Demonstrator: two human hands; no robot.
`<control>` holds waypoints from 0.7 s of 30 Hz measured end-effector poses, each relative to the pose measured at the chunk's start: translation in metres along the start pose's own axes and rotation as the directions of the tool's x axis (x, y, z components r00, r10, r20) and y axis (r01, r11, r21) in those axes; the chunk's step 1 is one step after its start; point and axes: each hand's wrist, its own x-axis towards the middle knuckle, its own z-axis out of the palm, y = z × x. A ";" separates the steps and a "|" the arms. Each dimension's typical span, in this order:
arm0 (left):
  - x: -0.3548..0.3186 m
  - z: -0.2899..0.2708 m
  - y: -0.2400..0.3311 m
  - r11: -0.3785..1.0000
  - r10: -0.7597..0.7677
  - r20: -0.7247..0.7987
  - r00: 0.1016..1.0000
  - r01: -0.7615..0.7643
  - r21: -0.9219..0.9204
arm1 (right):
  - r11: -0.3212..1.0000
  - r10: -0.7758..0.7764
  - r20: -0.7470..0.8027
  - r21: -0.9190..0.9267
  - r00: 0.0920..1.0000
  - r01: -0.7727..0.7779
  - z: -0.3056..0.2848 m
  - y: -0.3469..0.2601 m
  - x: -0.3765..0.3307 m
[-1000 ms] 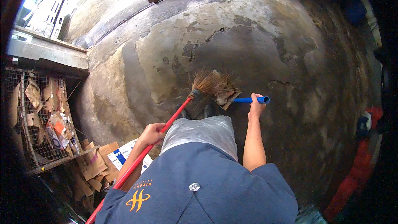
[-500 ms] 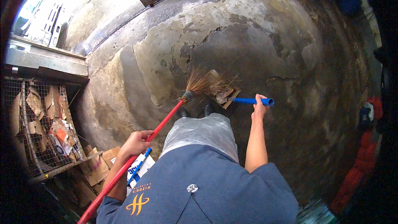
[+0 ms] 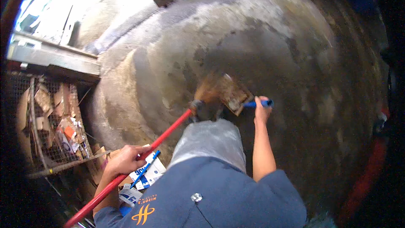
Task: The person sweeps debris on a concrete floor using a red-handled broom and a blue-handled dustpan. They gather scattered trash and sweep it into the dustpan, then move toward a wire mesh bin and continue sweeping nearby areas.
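Observation:
My left hand (image 3: 128, 159) is wrapped round the red pole of a stick broom (image 3: 168, 131), which runs up from the lower left. The broom's brown bristles (image 3: 207, 88) are smeared by motion and reach the near-left side of a dustpan (image 3: 234, 96). My right hand (image 3: 262, 112) grips the dustpan's blue tube handle (image 3: 255, 103). Brownish litter seems to lie in the pan, but blur hides what it is. Both tools are just ahead of my feet, over the concrete floor (image 3: 168, 63).
On the left stands a wire cage (image 3: 40, 131) with torn cardboard and scraps inside. White and blue cartons (image 3: 151, 169) and a thin blue stick (image 3: 145, 169) lie near my left forearm. A concrete ledge (image 3: 52, 57) sits above the cage. Red objects (image 3: 367, 177) line the dark right side.
My left hand has drawn the broom pole back toward my body and left. The dustpan has turned slightly, its handle end shifting left. The bristles now blur, and the whole view has shifted a little.

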 end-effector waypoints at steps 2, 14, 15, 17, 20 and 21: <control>-0.012 -0.002 -0.002 0.998 0.054 -0.034 0.998 -0.054 -0.016 | 0.996 -0.066 0.062 -0.049 0.996 0.069 -0.002 0.001 -0.001; -0.074 -0.006 -0.033 0.986 0.159 0.037 0.987 -0.157 -0.054 | 0.979 0.181 -0.003 -0.096 0.983 -0.181 0.001 0.028 0.017; -0.079 -0.001 -0.037 0.983 0.175 0.023 0.984 -0.173 -0.064 | 0.980 0.155 -0.014 -0.125 0.988 -0.155 0.000 0.030 0.016; -0.090 0.009 -0.047 0.976 0.205 -0.004 0.979 -0.205 -0.074 | 0.975 0.148 -0.046 -0.163 0.988 -0.153 0.001 0.028 0.012; -0.108 0.026 -0.060 0.975 0.209 -0.033 0.977 -0.211 -0.066 | 0.973 0.158 -0.014 -0.165 0.987 -0.158 0.002 0.018 0.003; -0.116 0.031 -0.063 0.979 0.193 -0.024 0.981 -0.194 -0.058 | 0.971 0.173 -0.010 -0.163 0.985 -0.173 0.002 0.013 -0.002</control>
